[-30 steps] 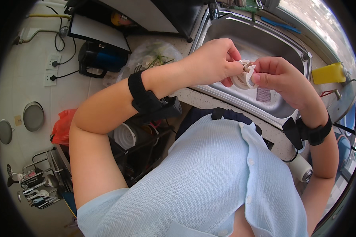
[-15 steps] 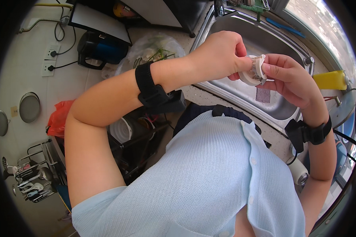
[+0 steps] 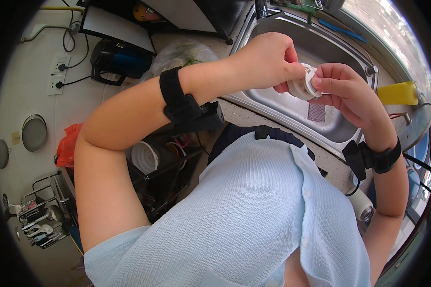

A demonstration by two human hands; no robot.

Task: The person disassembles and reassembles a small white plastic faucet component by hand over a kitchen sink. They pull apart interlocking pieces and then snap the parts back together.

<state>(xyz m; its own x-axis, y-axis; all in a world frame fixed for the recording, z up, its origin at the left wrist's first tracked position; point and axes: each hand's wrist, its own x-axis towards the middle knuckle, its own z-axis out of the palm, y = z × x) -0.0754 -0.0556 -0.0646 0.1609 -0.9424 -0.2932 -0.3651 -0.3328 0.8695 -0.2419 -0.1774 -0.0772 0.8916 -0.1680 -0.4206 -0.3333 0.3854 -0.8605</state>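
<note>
Over the steel sink [image 3: 354, 60], both my hands hold a small round white plastic piece [image 3: 302, 88]. It has a ring-like rim and some see-through parts, and its exact kind is unclear. My left hand [image 3: 272, 60] pinches its left side between thumb and curled fingers. From the other side, my right hand [image 3: 344, 91] grips the rim with its thumb in front and fingers behind. Part of the piece is hidden by the fingertips. Below it on the sink floor, a small reddish-grey mesh patch [image 3: 316, 113] shows.
A yellow bottle [image 3: 398, 93] stands right of the sink, near a round lid [image 3: 413, 128]. Behind my left forearm are a clear bag with greens [image 3: 179, 56] and a dark blue kettle [image 3: 122, 61]. A blue strip [image 3: 342, 30] lies along the sink's far edge.
The white plastic piece has turned a little between my fingers, so more of its ring face shows. Both hands stay on it, and the left has shifted slightly upward.
</note>
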